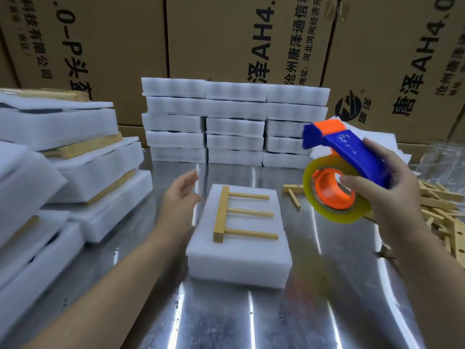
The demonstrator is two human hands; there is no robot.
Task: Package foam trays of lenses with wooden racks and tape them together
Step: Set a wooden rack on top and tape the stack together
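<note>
The rack (242, 214) lay loose on the tray (239, 264). The left hand (179, 200) hovered just left of the tray, fingers released, while the right hand (396, 197) gripped the dispenser (357, 149) above the tray's right side. Unheld, the rack could likely slide askew under the tape's pull.

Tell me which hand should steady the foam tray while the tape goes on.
Left, most likely. The left hand is open and free beside the foam tray; the right hand holds the tape dispenser.
</note>
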